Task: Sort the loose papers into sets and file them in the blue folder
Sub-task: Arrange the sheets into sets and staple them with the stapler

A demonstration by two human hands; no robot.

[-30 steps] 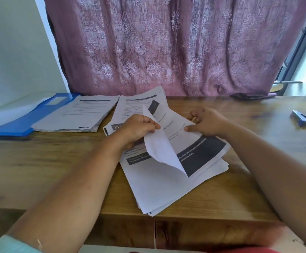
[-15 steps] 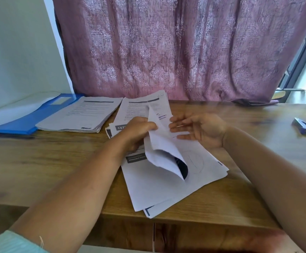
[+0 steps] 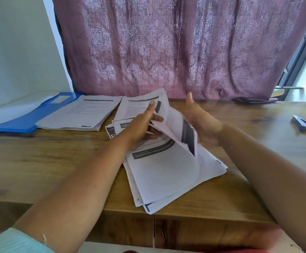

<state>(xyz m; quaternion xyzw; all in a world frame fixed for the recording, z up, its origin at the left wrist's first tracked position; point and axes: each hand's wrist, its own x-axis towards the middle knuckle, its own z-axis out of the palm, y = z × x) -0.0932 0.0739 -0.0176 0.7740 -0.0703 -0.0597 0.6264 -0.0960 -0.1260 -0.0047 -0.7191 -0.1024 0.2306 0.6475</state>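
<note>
A loose pile of printed papers (image 3: 168,172) lies fanned on the wooden tabletop (image 3: 39,161), its lowest corners reaching the near edge at the middle. One sheet (image 3: 177,132) is lifted off the pile and curled, its dark printed band facing right. The left hand (image 3: 141,125) grips that sheet's upper edge, thumb on the near side and fingers curled behind it, with the index finger stretched up along a further sheet. The right hand (image 3: 201,123) stands just right of the lifted sheet, palm toward it and fingers straight and pointing up, loose and grasping nothing; whether the palm touches the paper cannot be told. Behind the pile, toward the far edge, a second set of papers (image 3: 139,108) lies partly under the left hand. Left of that rests a thicker, squared stack (image 3: 81,114), and at the far left corner lies the blue folder (image 3: 18,123), open, with the stack's left edge overlapping it. A small blue object (image 3: 304,124) sits near the right edge. A mauve patterned curtain (image 3: 176,46) hangs behind the table.
</note>
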